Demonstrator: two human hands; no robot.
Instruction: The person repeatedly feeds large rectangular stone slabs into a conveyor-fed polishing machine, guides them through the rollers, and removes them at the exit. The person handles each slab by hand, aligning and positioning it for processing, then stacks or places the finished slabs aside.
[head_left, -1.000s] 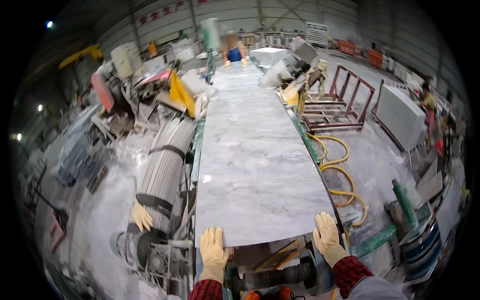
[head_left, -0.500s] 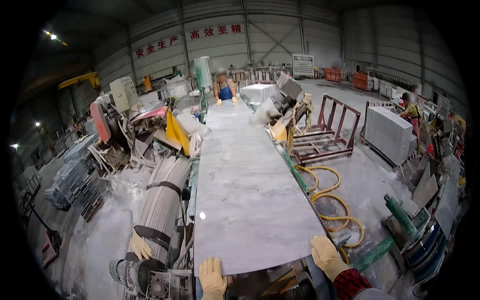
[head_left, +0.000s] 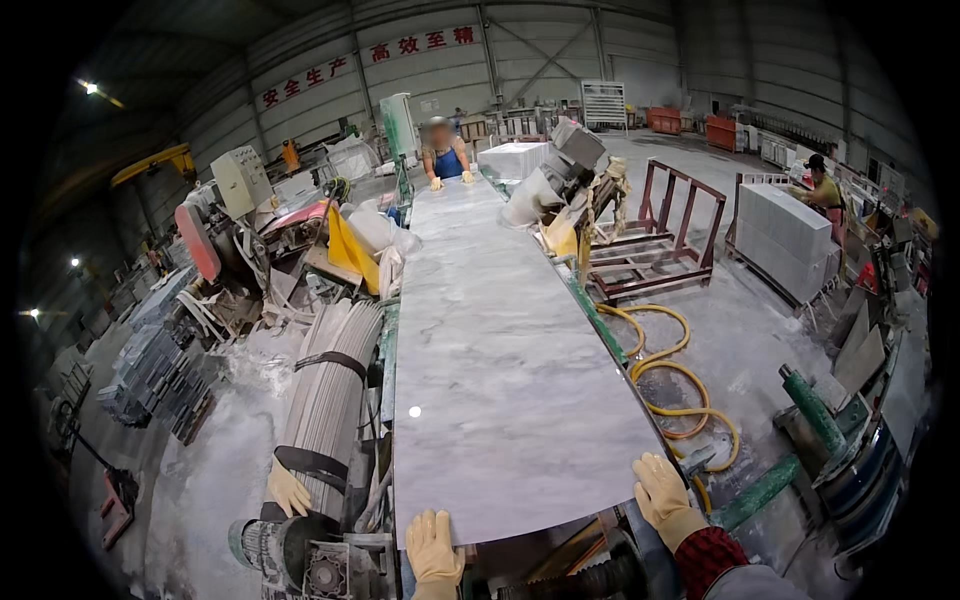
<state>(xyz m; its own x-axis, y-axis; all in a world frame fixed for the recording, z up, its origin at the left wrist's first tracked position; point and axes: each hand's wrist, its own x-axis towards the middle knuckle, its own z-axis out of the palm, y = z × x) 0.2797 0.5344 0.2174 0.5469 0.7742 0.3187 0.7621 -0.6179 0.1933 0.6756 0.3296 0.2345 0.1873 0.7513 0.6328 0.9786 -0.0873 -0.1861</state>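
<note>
A long, pale grey veined stone slab (head_left: 510,400) lies flat on a green-framed machine bed and stretches away from me. My left hand (head_left: 433,548), in a cream glove, rests on the slab's near left corner with its fingers stretched out. At the near right corner my right hand (head_left: 664,497), gloved alike, lies over the edge with fingers spread and straight. Across the slab's far end stands a person in a blue apron (head_left: 449,163), both gloved hands at that edge. An empty-looking cream glove (head_left: 288,490) lies on a strapped, ribbed bundle (head_left: 330,395) to my left.
A motor (head_left: 268,545) sits low at left. Yellow hose (head_left: 700,411) coils on the floor at right, before a dark red metal rack (head_left: 660,240). Farther right, another person (head_left: 823,187) works behind stacked pale slabs (head_left: 780,240). Machine heads flank the bed.
The view has shifted slightly. Both my hands stay at the slab's near corners. The person at far right has changed posture, with an arm now over the stacked slabs.
</note>
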